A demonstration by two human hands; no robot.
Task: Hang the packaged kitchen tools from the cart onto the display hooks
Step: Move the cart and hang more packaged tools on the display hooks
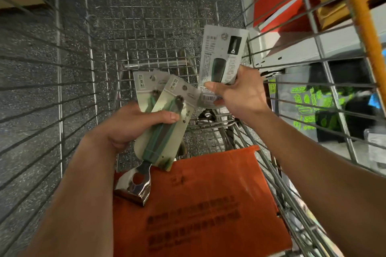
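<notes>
I look down into a wire shopping cart (146, 33). My left hand (133, 123) grips a small stack of carded kitchen tools (167, 119), each with a dark green handle; a shiny steel tool head (135, 185) sticks out below the cards. My right hand (236, 92) holds another carded tool (223, 54) upright by its lower end, back side towards me, just right of the stack. A further card edge (206, 98) shows under the right thumb. No display hooks are in view.
An orange plastic flap (198, 204) with printed text covers the cart's near end under my forearms. Beyond the cart's right wall stand shelves with red and white boxes (277, 6), a yellow upright (363, 19) and dark packs with green print (313, 106). Speckled grey floor shows through the mesh.
</notes>
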